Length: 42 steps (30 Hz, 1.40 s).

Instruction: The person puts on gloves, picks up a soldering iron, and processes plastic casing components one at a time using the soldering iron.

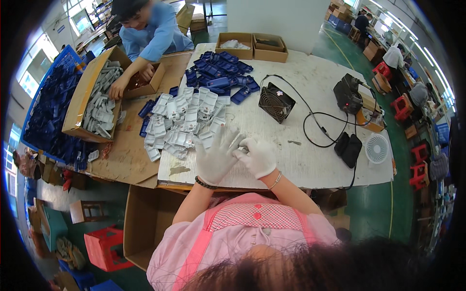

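Note:
Both my hands wear white gloves and meet above the table's near edge. My left hand (217, 156) is open with its fingers spread, and a dark beaded bracelet (206, 183) circles its wrist. Against its fingers on the right side, my right hand (258, 156) is closed in a pinch. What the pinch holds, glove cloth or a small part, I cannot make out. Just beyond my left hand lies a heap of white plastic housings (187, 116). Behind that heap are dark blue plastic housings (218, 70).
A co-worker in blue (158, 31) reaches into a carton of pale parts (77, 104) at left, near a small box (154, 82). A blue crate (30, 138) stands beyond. Rightward are a black fan (276, 103), cables, a black device (347, 94) and a white fan (377, 148).

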Motion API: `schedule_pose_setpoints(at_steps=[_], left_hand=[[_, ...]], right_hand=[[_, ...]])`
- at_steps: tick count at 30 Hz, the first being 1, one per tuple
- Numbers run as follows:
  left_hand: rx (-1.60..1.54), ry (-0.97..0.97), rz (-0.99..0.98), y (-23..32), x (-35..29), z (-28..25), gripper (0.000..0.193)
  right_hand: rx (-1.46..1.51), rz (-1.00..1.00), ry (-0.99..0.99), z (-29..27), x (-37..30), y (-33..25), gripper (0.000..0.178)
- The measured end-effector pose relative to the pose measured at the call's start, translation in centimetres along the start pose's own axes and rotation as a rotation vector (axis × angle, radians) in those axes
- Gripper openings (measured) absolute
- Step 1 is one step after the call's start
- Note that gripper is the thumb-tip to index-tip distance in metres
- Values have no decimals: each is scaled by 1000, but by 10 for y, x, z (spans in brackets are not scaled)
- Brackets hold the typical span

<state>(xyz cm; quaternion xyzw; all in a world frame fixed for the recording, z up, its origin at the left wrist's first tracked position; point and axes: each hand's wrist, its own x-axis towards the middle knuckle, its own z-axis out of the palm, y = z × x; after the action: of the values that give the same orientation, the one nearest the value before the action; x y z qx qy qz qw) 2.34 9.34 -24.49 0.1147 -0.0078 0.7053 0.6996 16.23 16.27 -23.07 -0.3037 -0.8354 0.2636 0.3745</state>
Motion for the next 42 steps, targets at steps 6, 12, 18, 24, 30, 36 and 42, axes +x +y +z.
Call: schedule_pose_setpoints(at_steps=[6, 12, 18, 24, 30, 36, 42], left_hand=[[62, -9, 27, -2, 1, -2, 78], [1298, 138, 335, 1, 2, -22, 51], [2376, 264, 421, 1, 9, -8, 46], [2697, 322, 264, 5, 20, -31, 48], [2818, 337, 224, 2, 21, -28, 43], [2877, 223, 335, 1, 11, -21, 47], [2720, 122, 636, -8, 14, -1, 59]], right_hand=[[154, 154, -2, -2, 5, 7, 14], [335, 162, 67, -9, 0, -17, 5], [310, -136, -98, -4, -9, -33, 7], [-22, -413, -196, 12, -12, -39, 8], [-133, -391, -104, 22, -11, -32, 10], [171, -103, -237, 25, -19, -34, 13], [313, -66, -381, 16, -26, -38, 9]])
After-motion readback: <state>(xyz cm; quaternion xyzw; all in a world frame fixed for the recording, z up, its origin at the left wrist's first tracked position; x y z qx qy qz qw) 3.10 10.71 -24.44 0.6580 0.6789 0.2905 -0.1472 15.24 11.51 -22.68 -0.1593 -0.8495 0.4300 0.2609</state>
